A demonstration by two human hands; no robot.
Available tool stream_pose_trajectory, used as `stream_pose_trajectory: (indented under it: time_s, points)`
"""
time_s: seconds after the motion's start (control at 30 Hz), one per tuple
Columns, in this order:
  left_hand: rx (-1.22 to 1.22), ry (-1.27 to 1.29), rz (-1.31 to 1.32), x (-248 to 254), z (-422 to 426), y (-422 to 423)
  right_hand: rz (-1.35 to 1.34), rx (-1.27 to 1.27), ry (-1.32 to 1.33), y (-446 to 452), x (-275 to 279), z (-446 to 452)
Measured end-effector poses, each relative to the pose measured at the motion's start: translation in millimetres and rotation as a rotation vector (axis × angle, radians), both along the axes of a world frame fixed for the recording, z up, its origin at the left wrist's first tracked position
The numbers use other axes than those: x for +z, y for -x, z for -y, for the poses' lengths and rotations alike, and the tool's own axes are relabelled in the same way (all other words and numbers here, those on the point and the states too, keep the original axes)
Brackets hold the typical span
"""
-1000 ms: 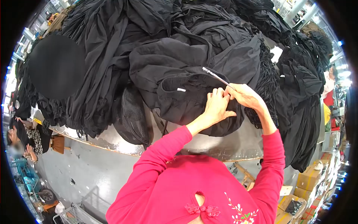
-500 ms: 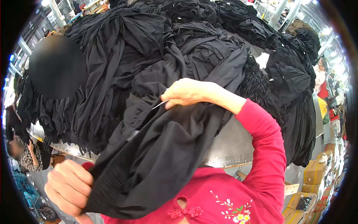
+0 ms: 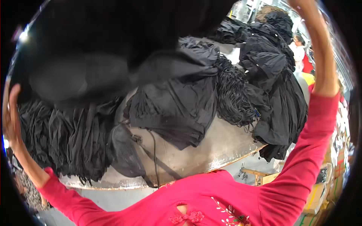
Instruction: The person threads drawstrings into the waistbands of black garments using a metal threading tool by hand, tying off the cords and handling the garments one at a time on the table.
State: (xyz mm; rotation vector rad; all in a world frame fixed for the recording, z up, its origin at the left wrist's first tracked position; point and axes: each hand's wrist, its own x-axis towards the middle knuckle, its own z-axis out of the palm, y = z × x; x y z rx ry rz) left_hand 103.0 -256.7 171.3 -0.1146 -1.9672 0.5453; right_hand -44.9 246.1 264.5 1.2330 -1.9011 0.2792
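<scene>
A large black garment (image 3: 151, 22) is raised close to the camera, blurred, and covers the upper left of the view. At its lower left edge is my left hand (image 3: 13, 113), lifted to the far left with the cloth at its fingers, which show only in part. My right arm reaches up at the upper right. Only the base of my right hand (image 3: 301, 3) shows at the top edge, its fingers out of view. Below the raised cloth, a black garment with a gathered band (image 3: 169, 120) lies on the metal-topped table (image 3: 211, 150).
Black gathered garments (image 3: 75, 139) hang over the table's left front edge. Beside them lie a dark grey mesh-like piece (image 3: 126, 152) and a black cord (image 3: 155, 158). A bundle of black cords (image 3: 233, 90) and more black garments (image 3: 279, 83) lie right. A person (image 3: 298, 49) is at far right.
Both arms have swung up and apart, lifting the black garment from in front of my chest to high before the camera. More of the tabletop shows, with the cord and mesh-like piece now visible.
</scene>
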Motion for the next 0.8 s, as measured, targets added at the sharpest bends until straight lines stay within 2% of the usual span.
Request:
stream_pose_trajectory:
  time_s: [0.03, 0.1, 0.13, 0.17, 0.2, 0.23, 0.27, 0.3, 0.33, 0.37, 0.4, 0.43, 0.47, 0.5, 0.57, 0.6, 0.63, 0.67, 0.7, 0.73, 0.77, 0.8]
  points:
    - [-0.17, -0.163, 0.066, -10, -14, -3, 0.074, -0.01, -0.006, -1, -23, -10]
    - [-0.35, -0.177, 0.239, -35, -56, 16, 0.27, -0.082, -0.041, 3, -90, -28]
    - [-0.49, -0.185, 0.403, -56, -95, 40, 0.428, 0.033, 0.098, 3, -125, -10]
    - [-0.569, -0.067, 0.422, -88, -121, 68, 0.487, -0.175, 0.013, 16, -163, -6]
    - [-0.537, -0.163, 0.576, -129, -128, 93, 0.436, -0.325, -0.054, 36, -205, 1]
    - [-0.564, -0.232, 0.613, -174, -139, 116, 0.571, -0.484, -0.076, 54, -251, 11]
    - [-0.472, -0.055, 0.627, -224, -143, 139, 0.565, -0.547, -0.115, 73, -308, 16]
    - [-0.489, -0.148, 0.713, -276, -143, 159, 0.631, -0.614, -0.107, 90, -370, 21]
    - [-0.415, -0.187, 0.829, -318, -147, 170, 0.795, -0.623, -0.048, 92, -418, 20]
    - [-0.428, -0.208, 0.742, -370, -141, 187, 0.968, -0.553, 0.204, 93, -462, 17]
    - [-0.434, -0.22, 0.75, -373, -143, 191, 0.997, -0.452, 0.413, 91, -485, 15]
    - [-0.434, -0.236, 0.766, -372, -148, 193, 1.269, -0.262, 0.715, 77, -468, 10]
    - [-0.386, -0.252, 0.836, -346, -159, 186, 1.527, -0.042, 1.02, 61, -443, 6]
    - [-0.367, -0.281, 0.86, -323, -165, 181, 1.465, -0.045, 1.095, 57, -436, -2]
    - [-0.403, -0.428, 0.733, -294, -183, 184, 1.01, -0.258, 0.979, 50, -430, -17]
    - [-0.538, -0.739, 0.815, -275, -210, 178, 0.964, -0.238, 0.921, 32, -411, -20]
    - [-0.663, -1.06, 0.883, -265, -242, 171, 1.134, -0.189, 0.945, 7, -389, -12]
    - [-0.865, -1.155, 0.998, -269, -266, 169, 1.161, -0.108, 0.795, -10, -384, -5]
    - [-1.042, -1.444, 1.076, -273, -301, 162, 1.311, -0.075, 0.769, -29, -381, 5]
    - [-1.034, -1.849, 1.119, -277, -334, 158, 1.367, -0.044, 0.709, -39, -392, 12]
    - [-1.163, -2.126, 1.142, -288, -356, 157, 1.654, -0.084, 0.746, -51, -382, 14]
    - [-1.016, -2.474, 1.177, -276, -381, 156, 1.664, -0.087, 0.803, -58, -385, 8]
